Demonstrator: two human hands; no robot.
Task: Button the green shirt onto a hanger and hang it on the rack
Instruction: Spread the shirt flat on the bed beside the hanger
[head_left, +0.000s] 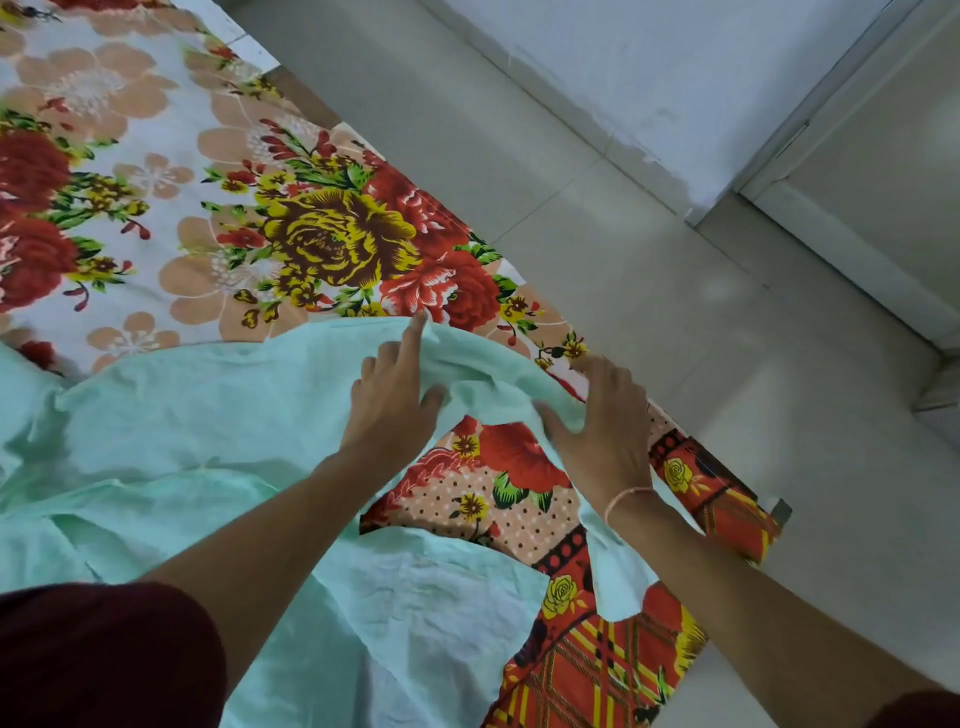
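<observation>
Dark red sleeve (98, 654) is seen nearest, at lower left. Spread across the bed (156, 208) is the green shirt (182, 441), its length running leftward from both hands. One fold is pinched by the left hand (389, 405); the edge beside it is gripped by the right hand (602, 426). No hanger is seen.

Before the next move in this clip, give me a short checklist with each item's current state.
1. Green shirt spread on the floral bedsheet: ok.
2. Left hand on the fabric, forefinger extended along the shirt's far edge: ok.
3. Right hand gripping the bunched fabric: ok.
4. Hanger in view: not ok, none visible.
5. Buttons fastened: cannot tell, no buttons discernible.
6. Rack in view: not ok, only the tiled floor beside the bed.
</observation>
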